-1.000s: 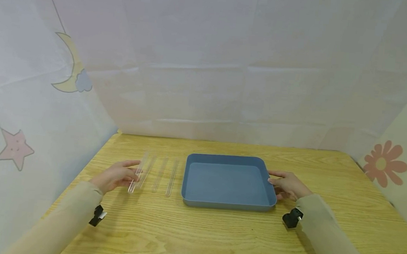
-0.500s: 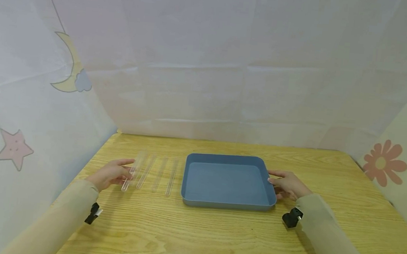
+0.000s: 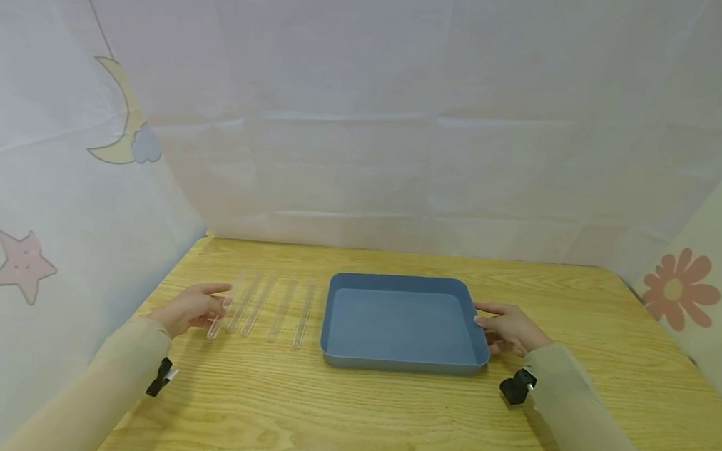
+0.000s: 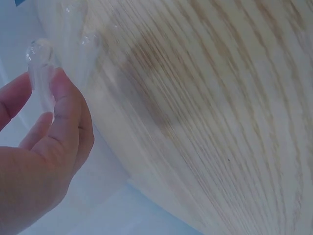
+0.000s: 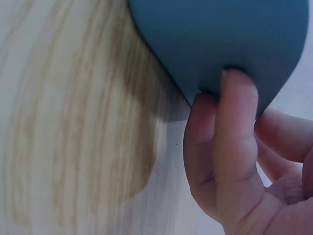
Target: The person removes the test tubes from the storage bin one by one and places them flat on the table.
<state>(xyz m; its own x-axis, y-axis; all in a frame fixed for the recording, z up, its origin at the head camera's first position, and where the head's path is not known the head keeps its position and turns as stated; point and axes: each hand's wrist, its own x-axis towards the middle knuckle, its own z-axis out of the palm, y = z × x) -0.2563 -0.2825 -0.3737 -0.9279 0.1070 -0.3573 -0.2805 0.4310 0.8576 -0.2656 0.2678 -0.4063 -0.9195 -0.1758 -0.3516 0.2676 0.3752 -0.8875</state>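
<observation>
My left hand (image 3: 195,306) is at the left of a row of clear test tubes and pinches one test tube (image 4: 40,63) between thumb and fingers, its rounded end facing the left wrist camera. Several more tubes lie side by side to its right, among them a neighbouring test tube (image 3: 243,304) and the test tube (image 3: 304,315) closest to the tray. The shallow blue tray (image 3: 403,365) sits right of the row. Against its right end rests my right hand (image 3: 509,329); in the right wrist view the fingertips touch the outer wall.
Under everything is a wood-grain table (image 3: 382,428). A pale printed sheet (image 3: 432,153) stands up behind the table and along both sides. Both wrists carry small black devices, such as the right wrist camera (image 3: 517,387).
The left hand has moved a little to the left with its test tube, and another tube now shows apart beside it. The right hand and tray stay in place.
</observation>
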